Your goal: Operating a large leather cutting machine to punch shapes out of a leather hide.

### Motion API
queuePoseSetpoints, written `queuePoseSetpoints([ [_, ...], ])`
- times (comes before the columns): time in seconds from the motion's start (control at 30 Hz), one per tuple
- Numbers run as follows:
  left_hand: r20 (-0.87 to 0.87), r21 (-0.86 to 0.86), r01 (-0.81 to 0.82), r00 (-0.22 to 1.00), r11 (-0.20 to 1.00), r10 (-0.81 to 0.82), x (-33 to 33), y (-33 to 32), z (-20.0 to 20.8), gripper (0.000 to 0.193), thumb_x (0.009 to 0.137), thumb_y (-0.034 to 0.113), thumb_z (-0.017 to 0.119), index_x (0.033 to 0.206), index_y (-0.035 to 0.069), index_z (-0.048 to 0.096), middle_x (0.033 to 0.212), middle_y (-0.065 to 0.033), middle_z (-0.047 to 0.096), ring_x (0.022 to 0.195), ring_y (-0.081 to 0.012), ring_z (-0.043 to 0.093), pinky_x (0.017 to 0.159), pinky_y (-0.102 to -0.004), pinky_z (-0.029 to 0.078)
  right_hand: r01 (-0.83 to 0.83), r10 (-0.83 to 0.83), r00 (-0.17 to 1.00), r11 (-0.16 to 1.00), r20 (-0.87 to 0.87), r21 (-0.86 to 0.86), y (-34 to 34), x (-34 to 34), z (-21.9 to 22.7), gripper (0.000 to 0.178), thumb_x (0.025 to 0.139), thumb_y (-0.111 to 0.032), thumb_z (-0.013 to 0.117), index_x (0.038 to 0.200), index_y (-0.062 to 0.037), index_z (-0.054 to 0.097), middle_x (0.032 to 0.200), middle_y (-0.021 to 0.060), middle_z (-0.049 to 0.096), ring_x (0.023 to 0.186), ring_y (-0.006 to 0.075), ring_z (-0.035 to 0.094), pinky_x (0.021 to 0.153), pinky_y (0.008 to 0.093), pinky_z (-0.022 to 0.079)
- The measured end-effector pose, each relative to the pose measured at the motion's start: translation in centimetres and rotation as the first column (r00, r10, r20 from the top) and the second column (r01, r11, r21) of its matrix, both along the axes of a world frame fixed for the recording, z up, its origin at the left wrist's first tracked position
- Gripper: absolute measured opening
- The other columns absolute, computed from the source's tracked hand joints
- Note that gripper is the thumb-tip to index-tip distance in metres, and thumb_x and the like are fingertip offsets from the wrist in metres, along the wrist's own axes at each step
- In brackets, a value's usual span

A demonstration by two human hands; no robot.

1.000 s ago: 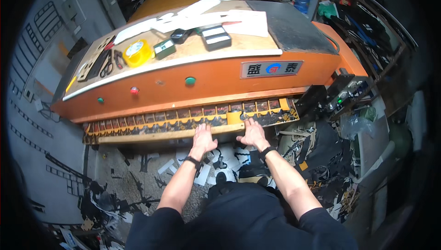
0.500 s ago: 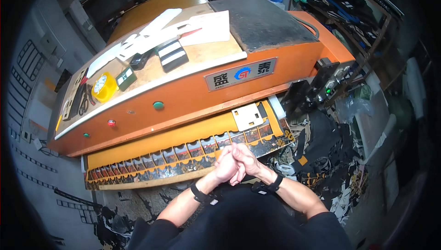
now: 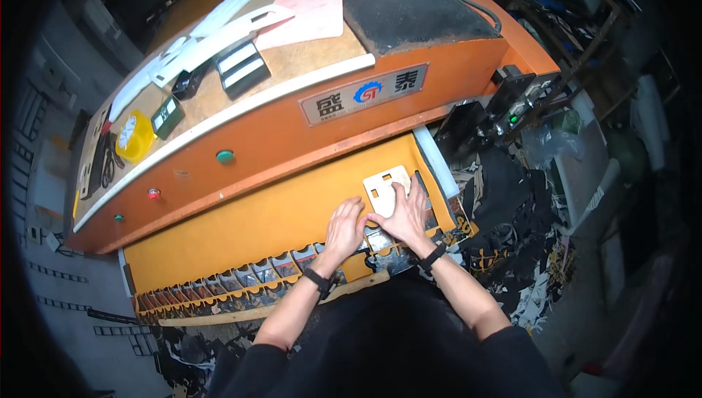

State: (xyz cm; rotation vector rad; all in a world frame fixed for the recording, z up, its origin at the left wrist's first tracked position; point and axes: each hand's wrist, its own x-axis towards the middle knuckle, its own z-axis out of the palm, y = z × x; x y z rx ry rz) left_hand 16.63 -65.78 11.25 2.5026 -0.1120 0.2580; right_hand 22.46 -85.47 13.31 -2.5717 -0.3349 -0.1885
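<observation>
A cream-coloured flat plate with small rectangular cut-outs (image 3: pixel 378 180) lies on a yellow-orange sheet (image 3: pixel 278 201) at the right end of an orange machine's bed. My right hand (image 3: pixel 404 217) rests on the near part of this plate, fingers spread and thumb reaching toward my left hand. Beside the plate's left edge, my left hand (image 3: pixel 344 228) lies with fingers extended, close to the right thumb. Both hands are open. Along the sheet's near side runs a row of curved cut-outs (image 3: pixel 241 276) with dark bed showing through. My hands partly cover the plate's near edge.
The orange machine body (image 3: pixel 270 135) stands beyond the bed, with a green button (image 3: pixel 224 157) and a red button (image 3: pixel 153 194). On its top sit a yellow tape roll (image 3: pixel 135 137), dark boxes (image 3: pixel 242 69) and papers. Black scraps (image 3: pixel 504 211) heap at the right.
My clasped hands have parted and reached forward, the right onto the plate, the left beside it. The plate sits farther from the row of cut-outs' left end. The view has shifted closer.
</observation>
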Motion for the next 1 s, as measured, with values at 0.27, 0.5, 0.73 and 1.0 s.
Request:
queuePoseSetpoints([
  [0.27, -0.034, 0.119, 0.111, 0.994, 0.987, -0.108, -2.7, -0.5, -3.9, 0.058, 0.106, 0.025, 0.073, 0.159, 0.007, 0.06, 0.175, -0.0163, 0.048, 0.166, -0.0396, 0.037, 0.135, -0.0636, 0.027, 0.073, -0.041, 0.994, 0.938, -0.102, 0.339, -2.7, -0.9, -3.3, 0.101, 0.071, -0.036, 0.099, 0.155, -0.0086, 0.052, 0.165, 0.0319, 0.038, 0.15, 0.0515, 0.041, 0.128, 0.0611, 0.034],
  [0.5, -0.088, -0.552, -0.041, 0.996, 0.833, -0.01, -4.9, 0.4, -4.8, 0.076, 0.112, 0.026, 0.062, 0.174, -0.005, 0.031, 0.185, -0.0253, 0.026, 0.173, -0.0392, 0.021, 0.141, -0.0535, 0.013, 0.07, -0.087, 0.991, 0.984, 0.098, 0.161, -1.7, -3.5, 0.2, 0.097, 0.071, -0.036, 0.097, 0.152, -0.0041, 0.055, 0.162, 0.035, 0.04, 0.146, 0.0536, 0.044, 0.123, 0.0613, 0.04],
  [0.73, 0.072, -0.71, -0.032, 0.99, 0.703, 0.118, -5.6, 0.1, -4.9, 0.084, 0.117, 0.037, 0.051, 0.178, -0.005, 0.011, 0.188, -0.0279, 0.008, 0.175, -0.0395, 0.008, 0.141, -0.0471, 0.008, -0.124, 0.101, 0.986, 0.977, 0.134, 0.173, 5.3, -7.2, -3.6, 0.093, 0.075, -0.043, 0.096, 0.15, -0.0012, 0.058, 0.159, 0.038, 0.041, 0.138, 0.0551, 0.047, 0.116, 0.0618, 0.041],
  [1.0, -0.063, -0.57, -0.171, 0.984, 0.803, 0.165, -5.4, 0.0, -4.1, 0.08, 0.113, 0.019, 0.059, 0.178, -0.001, 0.016, 0.187, -0.0262, 0.015, 0.174, -0.0397, 0.016, 0.141, -0.0468, 0.015, 0.012, -0.047, 0.991, 0.966, 0.129, 0.256, -0.3, -4.9, -3.3, 0.08, 0.083, -0.039, 0.094, 0.141, 0.0028, 0.058, 0.152, 0.0338, 0.051, 0.138, 0.0468, 0.052, 0.113, 0.0581, 0.043],
])
